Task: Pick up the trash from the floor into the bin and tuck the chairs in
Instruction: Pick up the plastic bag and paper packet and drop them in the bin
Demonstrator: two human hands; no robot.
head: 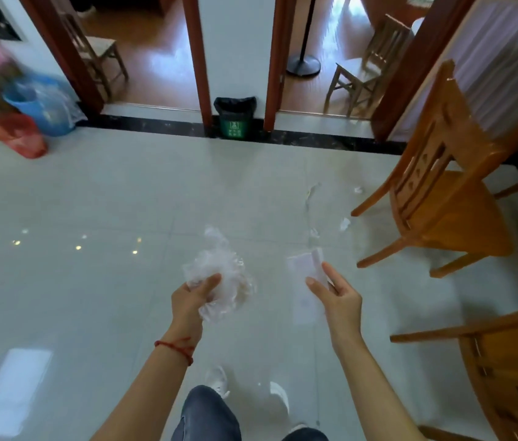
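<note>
Status: mid-collection, nothing shown binned yet. Left hand (195, 296) grips a crumpled clear plastic bag (219, 278); right hand (335, 292) pinches a flat white paper slip (307, 281) between thumb and fingers. Both hands full, held out over the floor (92, 192).

Bin (235, 117), green with a black liner, stands against the wall strip between the two doorways, well ahead of the hands. Judgement: next step is carrying both pieces to the bin.

Left on the floor, between the bin and the near chair (442, 186): several small white scraps (345, 223) plus a thin curled strip (310, 192), all on the chair side of the bin. Blurry, so count is unclear. At least one more pickup pass looks necessary.

Chairs: near chair stands angled out from the bench (505, 74), which carries a striped cloth; not tucked. Second chair (505, 361) shows only partly at the lower edge; cannot tell whether it is tucked. Chair step not started as far as visible.

Rough estimate: under halfway.
</note>
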